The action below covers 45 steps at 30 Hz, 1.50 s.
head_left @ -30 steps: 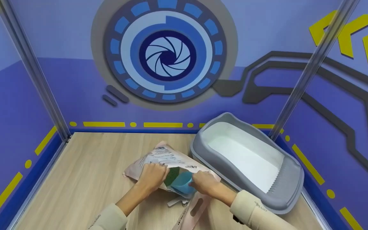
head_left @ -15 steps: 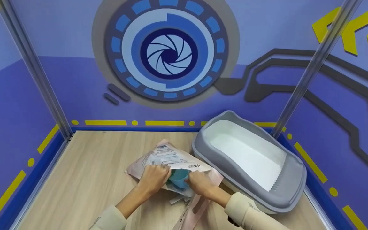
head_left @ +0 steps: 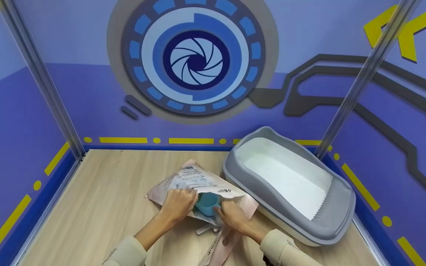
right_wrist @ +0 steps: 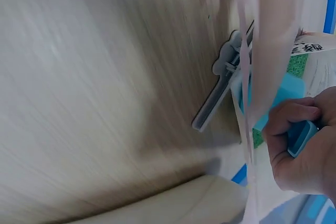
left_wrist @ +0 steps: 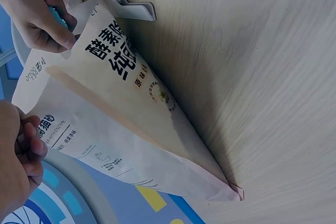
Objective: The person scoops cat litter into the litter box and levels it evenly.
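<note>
- Blue scoop [head_left: 208,205]: cup sits in the mouth of a pale pink printed bag [head_left: 198,177], which rests on the tabletop [head_left: 113,192] between its left edge and the grey-rimmed tray [head_left: 338,214] by the right edge.
- Right hand [head_left: 233,215]: fingers curled round the scoop's handle [right_wrist: 300,139].
- Left hand [head_left: 179,203]: grips the bag's edge at the left of the mouth.
- Relation that seems to matter most: the cup lies between the hands, its handle side toward the tabletop's right edge. Right hand is nearer, already on the handle; scoop's long axis runs roughly left edge to right edge, handle end in the fist. Bag mouth faces the near side; judged so, the way out is toward the person.
- Green granules [right_wrist: 297,65] show beside the cup inside the bag; depth cannot be read.
- Grey-white clip [head_left: 202,230] lies on the tabletop just nearside of the mouth.
- Hidden: much of the handle, under the right fingers; cup underside. Pink strip [head_left: 225,245] crosses blurred before the cup in the right wrist view. Tabletop's near edge is out of frame.
</note>
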### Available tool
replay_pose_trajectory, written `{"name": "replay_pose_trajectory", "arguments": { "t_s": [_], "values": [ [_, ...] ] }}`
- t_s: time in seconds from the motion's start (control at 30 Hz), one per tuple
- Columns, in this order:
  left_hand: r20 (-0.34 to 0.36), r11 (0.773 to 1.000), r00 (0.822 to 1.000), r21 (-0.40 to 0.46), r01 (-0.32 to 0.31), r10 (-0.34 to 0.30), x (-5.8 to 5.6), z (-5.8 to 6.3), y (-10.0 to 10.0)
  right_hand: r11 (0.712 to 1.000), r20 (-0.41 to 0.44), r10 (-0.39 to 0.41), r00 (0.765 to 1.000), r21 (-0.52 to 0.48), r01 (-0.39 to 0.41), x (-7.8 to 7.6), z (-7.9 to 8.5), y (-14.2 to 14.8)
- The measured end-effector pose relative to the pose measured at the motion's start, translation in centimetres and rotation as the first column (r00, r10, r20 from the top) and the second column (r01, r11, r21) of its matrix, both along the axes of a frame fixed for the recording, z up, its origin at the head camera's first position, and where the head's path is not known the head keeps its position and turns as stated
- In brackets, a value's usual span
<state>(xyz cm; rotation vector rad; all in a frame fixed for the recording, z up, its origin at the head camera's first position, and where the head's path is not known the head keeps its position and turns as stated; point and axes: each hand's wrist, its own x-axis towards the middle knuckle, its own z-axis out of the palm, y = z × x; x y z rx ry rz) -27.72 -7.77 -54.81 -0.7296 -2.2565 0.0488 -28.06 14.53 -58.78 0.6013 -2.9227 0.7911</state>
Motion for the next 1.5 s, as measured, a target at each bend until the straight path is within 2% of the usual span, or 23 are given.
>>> {"name": "replay_pose_trajectory", "arguments": {
  "t_s": [0.23, 0.4, 0.53, 0.7, 0.87, 1.03, 1.13, 1.23, 1.37, 1.5],
  "values": [
    [0.016, 1.000, 1.000, -0.007, -0.017, 0.017, 0.1, 0.2, -0.1, 0.999, 0.006, -0.013, 1.000, -0.035, 0.014, -0.6, -0.8, -0.3],
    [0.029, 1.000, 1.000, 0.014, -0.004, 0.004, 0.0, 0.2, 0.0, 0.994, -0.023, 0.000, 1.000, -0.112, -0.003, -0.7, -1.1, 0.2],
    [0.031, 0.999, 0.999, 0.036, 0.011, -0.012, 0.0, 0.1, -0.2, 0.982, -0.029, 0.001, 1.000, -0.188, -0.007, -0.4, -1.3, 0.6],
    [0.040, 0.998, 0.999, 0.053, 0.014, -0.016, -0.1, 0.5, -0.6, 0.972, 0.037, -0.033, 0.999, -0.230, 0.041, 0.5, -1.6, 1.1],
    [0.058, 0.995, 0.998, 0.099, -0.015, 0.009, -0.5, 1.2, -1.1, 0.973, 0.030, 0.012, 0.999, -0.231, -0.004, 0.9, -1.6, 1.4],
    [0.062, 0.994, 0.998, 0.109, 0.000, -0.007, -0.7, 1.4, -1.2, 0.981, -0.007, 0.100, 0.995, -0.165, -0.100, 0.5, -0.9, 2.0],
    [0.055, 0.995, 0.998, 0.099, 0.005, -0.010, -0.8, 1.3, -1.0, 0.983, 0.001, 0.161, 0.987, -0.084, -0.160, 0.0, 0.0, 2.5],
    [0.043, 0.995, 0.999, 0.096, 0.008, -0.012, -0.8, 1.3, -0.9, 0.979, -0.025, 0.202, 0.979, 0.023, -0.201, -0.7, 1.3, 3.3],
    [0.039, 0.995, 0.999, 0.103, 0.014, -0.018, -0.8, 1.3, -0.9, 0.957, -0.084, 0.272, 0.959, 0.134, -0.259, -1.7, 3.5, 4.9],
    [0.067, 0.993, 0.998, 0.119, 0.013, -0.021, -0.8, 1.3, -0.9, 0.915, -0.074, 0.352, 0.933, 0.238, -0.326, -2.6, 5.8, 7.2]
  ]
}}
